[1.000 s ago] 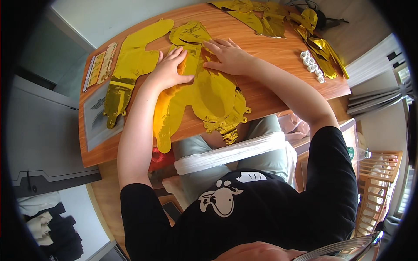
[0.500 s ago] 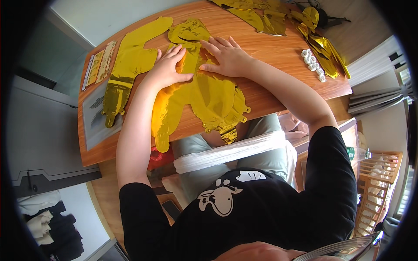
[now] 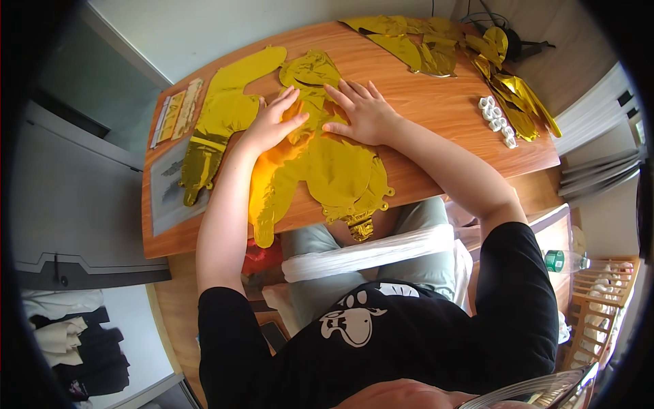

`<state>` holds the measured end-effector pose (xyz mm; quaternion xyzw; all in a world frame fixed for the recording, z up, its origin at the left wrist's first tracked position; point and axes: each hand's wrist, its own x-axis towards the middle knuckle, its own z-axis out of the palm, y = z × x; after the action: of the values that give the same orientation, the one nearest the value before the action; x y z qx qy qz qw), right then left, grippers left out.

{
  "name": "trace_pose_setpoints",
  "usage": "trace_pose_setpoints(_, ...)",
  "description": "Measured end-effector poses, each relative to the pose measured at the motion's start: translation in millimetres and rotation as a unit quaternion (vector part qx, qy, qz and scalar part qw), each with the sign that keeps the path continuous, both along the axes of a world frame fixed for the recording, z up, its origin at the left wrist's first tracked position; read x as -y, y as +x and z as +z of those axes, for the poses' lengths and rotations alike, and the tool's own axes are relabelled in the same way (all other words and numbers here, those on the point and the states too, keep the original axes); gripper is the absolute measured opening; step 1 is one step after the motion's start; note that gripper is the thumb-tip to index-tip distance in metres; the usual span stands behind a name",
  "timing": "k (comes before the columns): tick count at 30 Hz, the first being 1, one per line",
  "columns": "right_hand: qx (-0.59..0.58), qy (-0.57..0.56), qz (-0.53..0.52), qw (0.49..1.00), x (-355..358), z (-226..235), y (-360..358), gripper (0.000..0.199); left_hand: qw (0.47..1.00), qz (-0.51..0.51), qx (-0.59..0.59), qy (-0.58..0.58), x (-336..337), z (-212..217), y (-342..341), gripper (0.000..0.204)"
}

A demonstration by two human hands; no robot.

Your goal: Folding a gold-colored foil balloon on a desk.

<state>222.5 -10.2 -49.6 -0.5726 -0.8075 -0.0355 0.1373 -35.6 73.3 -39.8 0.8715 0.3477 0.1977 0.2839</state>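
Note:
A flat, uninflated gold foil balloon [image 3: 340, 170] lies in front of me, with tabs along its lower rim and its near end reaching over the table edge. My left hand [image 3: 271, 128] is over the balloon's left part, fingers apart and thumb raised off the foil; an orange reflection shows beneath it. Spread out flat, my right hand [image 3: 364, 117] rests at the balloon's right edge, partly over the wood. Neither hand grips anything. Beyond my left forearm lies another flat gold foil balloon [image 3: 228, 105], its narrow end pointing toward me.
More crumpled gold foil [image 3: 432, 51] covers the table's far right. Several small white rolls [image 3: 497, 121] sit near the right edge. On the left are a clear plastic sheet [image 3: 170, 191] and flat packets [image 3: 176, 112]. White cloth [image 3: 368, 252] crosses my lap.
The whole view has shifted slightly. My left hand has tilted, its thumb lifting from the foil. My right hand stays spread in about the same place.

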Motion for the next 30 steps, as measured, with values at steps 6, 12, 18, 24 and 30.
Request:
trace_pose_setpoints(6, 0.001, -0.007, -0.009, 1.000, 1.8, -0.1, -0.9, 0.096, 0.974, 0.048, 0.222, -0.027, 1.6, 31.5, 0.3, 0.046)
trace_pose_setpoints(12, 0.009, -0.039, -0.012, 0.999, 2.0, 5.2, 0.4, 0.099, 1.000, -0.002, -0.029, -0.001, -31.7, 66.1, 48.0, 0.041)
trace_pose_setpoints(18, 0.022, -0.055, -0.018, 0.998, 1.1, 5.5, 1.3, 0.097, 0.977, 0.034, -0.032, 0.206, -84.0, 16.3, 102.5, 0.032)
trace_pose_setpoints(24, 0.019, -0.054, -0.010, 0.998, 4.6, 9.9, -1.6, 0.097, 0.978, 0.080, 0.026, 0.189, -104.9, -7.8, 114.3, 0.022)
trace_pose_setpoints(30, 0.015, -0.059, -0.013, 0.998, 4.4, 9.2, 2.5, 0.097, 0.978, 0.077, 0.026, 0.193, -108.9, -11.5, 124.3, 0.019)
